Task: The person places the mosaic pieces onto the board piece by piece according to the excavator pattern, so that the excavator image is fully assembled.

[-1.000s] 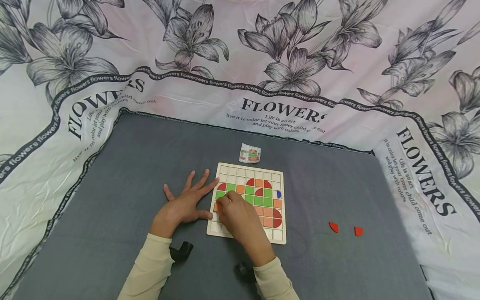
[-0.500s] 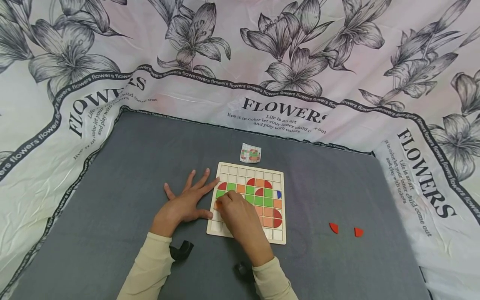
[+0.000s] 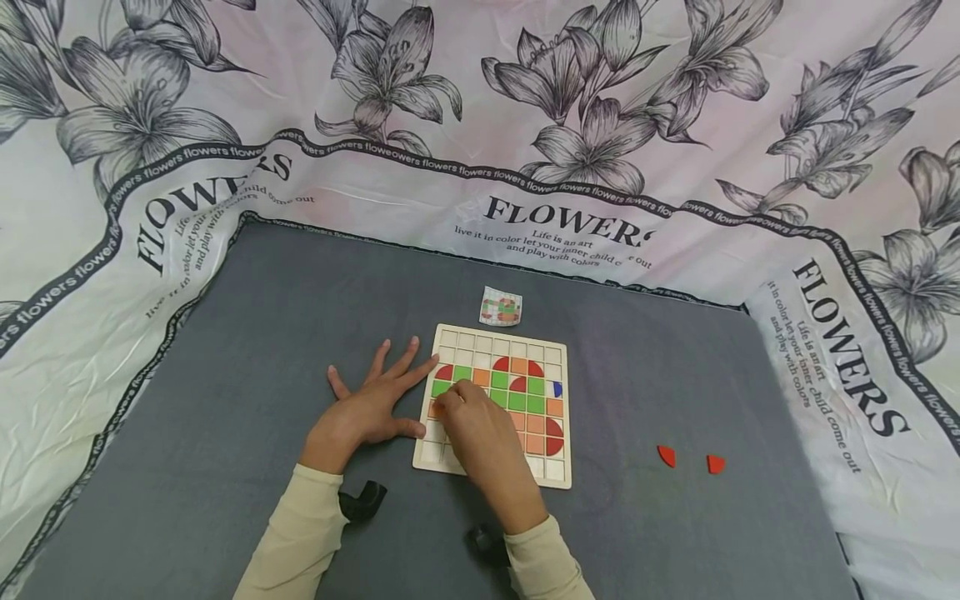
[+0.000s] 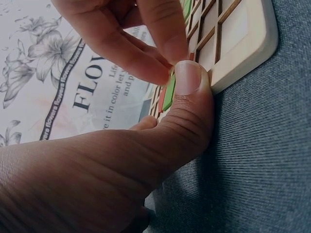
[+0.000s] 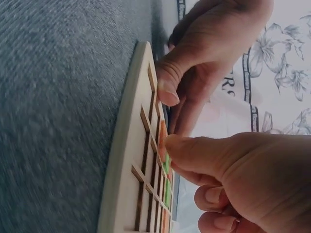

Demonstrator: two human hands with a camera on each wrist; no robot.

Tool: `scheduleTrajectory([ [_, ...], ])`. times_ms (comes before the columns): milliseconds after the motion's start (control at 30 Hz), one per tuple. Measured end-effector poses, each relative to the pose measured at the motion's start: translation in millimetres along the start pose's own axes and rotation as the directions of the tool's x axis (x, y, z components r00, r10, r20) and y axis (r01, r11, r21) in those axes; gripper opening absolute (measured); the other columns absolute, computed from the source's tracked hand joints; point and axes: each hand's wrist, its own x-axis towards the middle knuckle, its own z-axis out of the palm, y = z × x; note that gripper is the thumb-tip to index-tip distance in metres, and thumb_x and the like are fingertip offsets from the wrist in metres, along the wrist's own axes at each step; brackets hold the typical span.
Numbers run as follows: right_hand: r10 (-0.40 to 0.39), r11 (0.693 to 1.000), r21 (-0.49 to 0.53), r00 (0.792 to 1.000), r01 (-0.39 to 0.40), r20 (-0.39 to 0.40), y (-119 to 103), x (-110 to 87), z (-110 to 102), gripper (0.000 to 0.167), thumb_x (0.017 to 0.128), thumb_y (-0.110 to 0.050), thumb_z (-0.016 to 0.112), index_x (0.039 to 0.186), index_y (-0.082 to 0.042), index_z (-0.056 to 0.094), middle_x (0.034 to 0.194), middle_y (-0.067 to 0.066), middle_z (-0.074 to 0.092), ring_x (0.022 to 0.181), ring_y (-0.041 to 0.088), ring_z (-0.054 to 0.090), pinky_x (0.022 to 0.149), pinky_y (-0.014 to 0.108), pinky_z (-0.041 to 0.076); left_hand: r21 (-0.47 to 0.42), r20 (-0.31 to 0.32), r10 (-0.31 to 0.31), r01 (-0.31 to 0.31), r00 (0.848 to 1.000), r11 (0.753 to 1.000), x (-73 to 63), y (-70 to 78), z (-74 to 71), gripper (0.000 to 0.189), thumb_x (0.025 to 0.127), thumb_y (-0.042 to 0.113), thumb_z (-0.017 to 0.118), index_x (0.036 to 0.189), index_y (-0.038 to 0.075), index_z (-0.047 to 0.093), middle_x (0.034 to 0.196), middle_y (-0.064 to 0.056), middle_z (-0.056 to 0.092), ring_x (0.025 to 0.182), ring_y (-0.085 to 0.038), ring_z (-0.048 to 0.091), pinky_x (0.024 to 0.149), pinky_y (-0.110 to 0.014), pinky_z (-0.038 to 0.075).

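Note:
A square wooden grid board [image 3: 495, 480] lies on the grey cloth, with red, green and orange tiles and one blue piece [image 3: 557, 389] in its cells. My left hand [image 3: 367, 417] has its fingers spread beside the board's left side, and its thumb rests on the frame. With curled fingers, my right hand [image 3: 483, 433] reaches over the board. Its thumb and forefinger pinch at an orange tile [image 5: 163, 141] in a cell by the left edge. Green tiles [image 4: 169, 93] lie just beyond the fingertips. The right hand hides part of the lower left grid.
Two loose red quarter-round pieces [image 3: 667, 455] lie on the cloth to the right. A small printed pattern card [image 3: 500, 307] is behind the board. A flower-printed sheet [image 3: 562, 221] borders the grey cloth [image 3: 622, 525] at the back and sides.

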Motion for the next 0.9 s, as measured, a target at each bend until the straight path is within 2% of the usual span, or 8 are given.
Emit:
scheduleTrajectory([
  [133, 0.035, 0.998, 0.054, 0.999, -0.035, -0.013, 6.3, -2.7, -7.2, 0.018, 0.094, -0.019, 0.084, 0.111, -0.013, 0.080, 0.102, 0.000, 0.067, 0.086, 0.013, 0.071, 0.071, 0.030, 0.062, 0.003, 0.007, -0.004, 0.004, 1.000, 1.000, 0.8, 0.6, -0.3, 0.106, 0.082, 0.039, 0.090, 0.169, 0.034, 0.030, 0.179, -0.001, 0.009, 0.164, -0.038, -0.008, 0.100, -0.090, -0.021],
  [300, 0.079, 0.992, 0.105, 0.995, -0.073, -0.056, 24.5, -8.8, -18.1, 0.018, 0.093, -0.018, 0.085, 0.110, -0.015, 0.079, 0.101, -0.001, 0.069, 0.080, 0.013, 0.068, 0.065, 0.029, 0.059, 0.006, 0.013, -0.012, 0.012, 1.000, 1.000, 0.7, 0.5, -0.3, 0.106, 0.082, 0.040, 0.089, 0.169, 0.036, 0.028, 0.179, 0.001, 0.007, 0.164, -0.038, -0.009, 0.101, -0.090, -0.022],
  [433, 0.171, 0.979, 0.120, 0.983, -0.162, -0.066, 44.0, -18.2, -27.9, 0.016, 0.094, -0.019, 0.083, 0.109, -0.015, 0.078, 0.099, -0.002, 0.071, 0.080, 0.014, 0.066, 0.062, 0.031, 0.057, 0.008, 0.020, -0.010, 0.010, 1.000, 1.000, 0.3, 0.9, -0.1, 0.105, 0.083, 0.041, 0.088, 0.169, 0.035, 0.028, 0.179, 0.001, 0.007, 0.164, -0.038, -0.008, 0.101, -0.090, -0.021],
  [667, 0.375, 0.919, 0.141, 0.927, -0.368, -0.027, 81.2, -43.2, -49.7, 0.017, 0.098, -0.020, 0.079, 0.113, -0.012, 0.078, 0.097, 0.002, 0.072, 0.072, 0.017, 0.059, 0.057, 0.033, 0.048, 0.007, 0.025, -0.007, 0.007, 1.000, 1.000, 0.4, 1.3, -0.6, 0.106, 0.084, 0.041, 0.088, 0.170, 0.035, 0.027, 0.179, 0.001, 0.006, 0.163, -0.038, -0.010, 0.102, -0.088, -0.023],
  [900, 0.498, 0.862, 0.121, 0.867, -0.493, -0.013, 114.0, -73.5, -69.4, 0.021, 0.101, -0.018, 0.073, 0.120, -0.009, 0.075, 0.104, 0.009, 0.073, 0.068, 0.019, 0.055, 0.055, 0.033, 0.042, 0.003, 0.027, -0.012, 0.012, 1.000, 1.000, 0.5, 1.4, -1.0, 0.106, 0.084, 0.041, 0.088, 0.169, 0.035, 0.027, 0.179, 0.001, 0.005, 0.164, -0.038, -0.010, 0.102, -0.089, -0.023],
])
